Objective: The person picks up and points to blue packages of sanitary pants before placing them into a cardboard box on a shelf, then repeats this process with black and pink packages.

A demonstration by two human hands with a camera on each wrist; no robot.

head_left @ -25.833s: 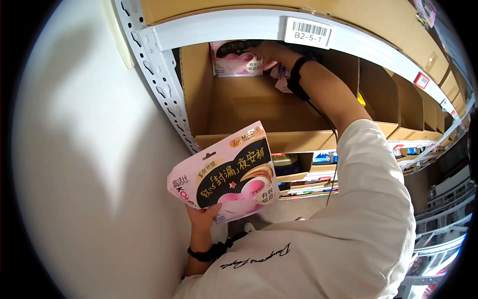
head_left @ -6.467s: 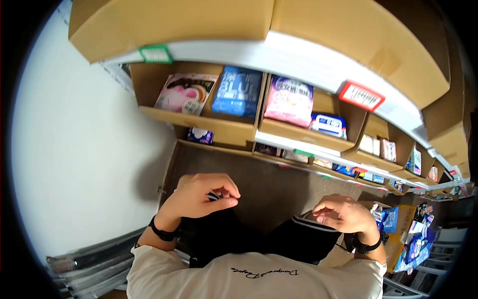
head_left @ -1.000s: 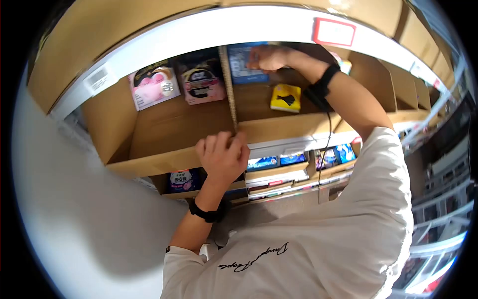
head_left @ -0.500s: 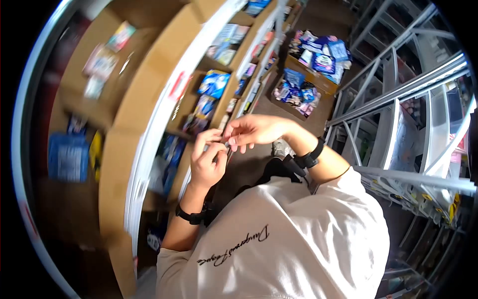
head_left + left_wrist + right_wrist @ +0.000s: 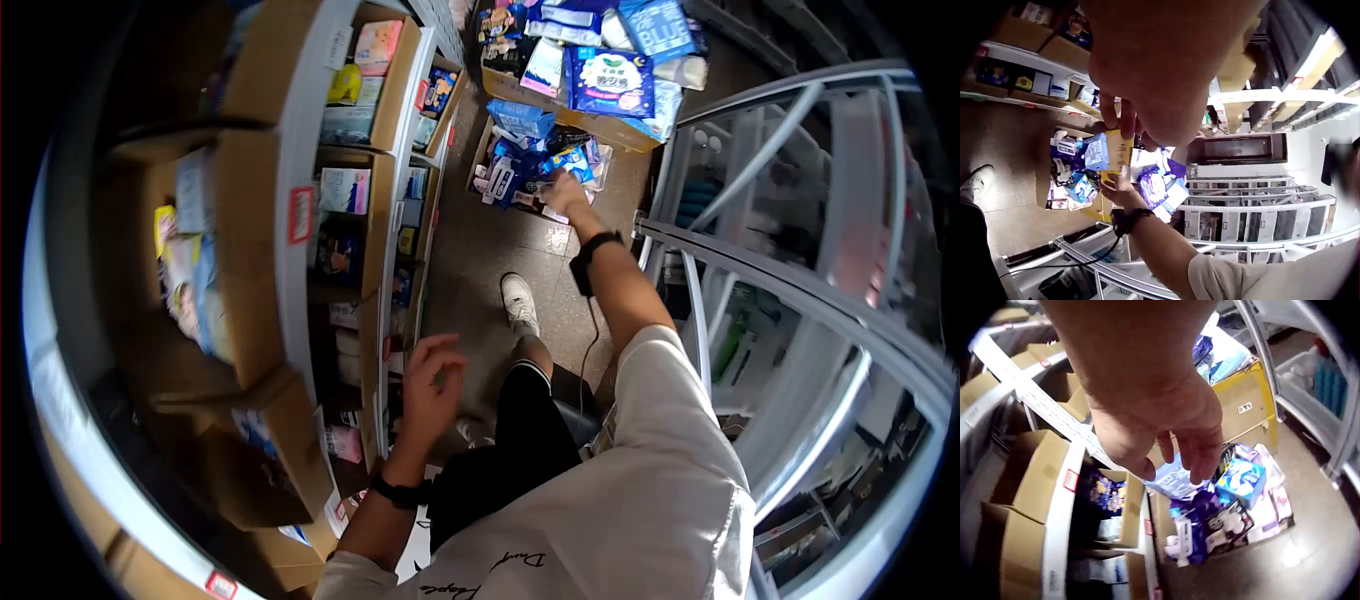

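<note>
Right hand was part-open, empty, over the low carton of packets; blue pack near its fingertips. Left hand empty, fingers loosely bent, cardboard bins left of it.

Our right hand reaches down over an open carton on the floor, its fingers pointing downward beside a light blue pack; we cannot tell whether they touch it. Around that pack we see dark purple packs, a blue and white box and a black and white pack. Behind stands a larger, yellow-edged carton. To the left, shelves bear open cartons, and we see red-edged labels.
</note>
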